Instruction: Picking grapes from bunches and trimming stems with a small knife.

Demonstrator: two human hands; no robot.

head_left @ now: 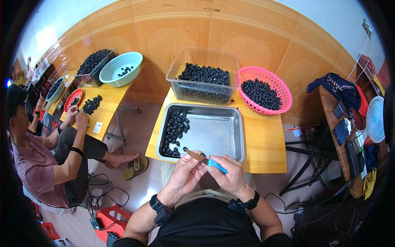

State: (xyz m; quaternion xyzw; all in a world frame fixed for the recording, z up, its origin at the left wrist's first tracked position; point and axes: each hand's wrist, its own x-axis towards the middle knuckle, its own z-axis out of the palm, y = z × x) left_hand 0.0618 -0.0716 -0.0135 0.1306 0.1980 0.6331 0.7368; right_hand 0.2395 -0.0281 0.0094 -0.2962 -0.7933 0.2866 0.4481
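Observation:
In front of me, a steel tray point(218, 127) has small dark round fruits point(176, 127) heaped along its left side. Over its near edge, my right hand point(231, 173) is closed around the blue handle of a small knife point(196, 156). The brownish blade points up and left. My left hand point(187, 175) is closed just under the blade, its fingertips beside a small dark round fruit point(203, 154) partly hidden by the knife and fingers. One more dark fruit lies by the blade's tip.
Behind the tray stand a clear plastic bin point(201, 95) and a pink basket point(286, 94), both holding dark fruits. At left, a person point(41, 164) works at another table with a pale green basin point(133, 74). A fan point(375, 119) stands right; cables and a red stool point(111, 222) are left.

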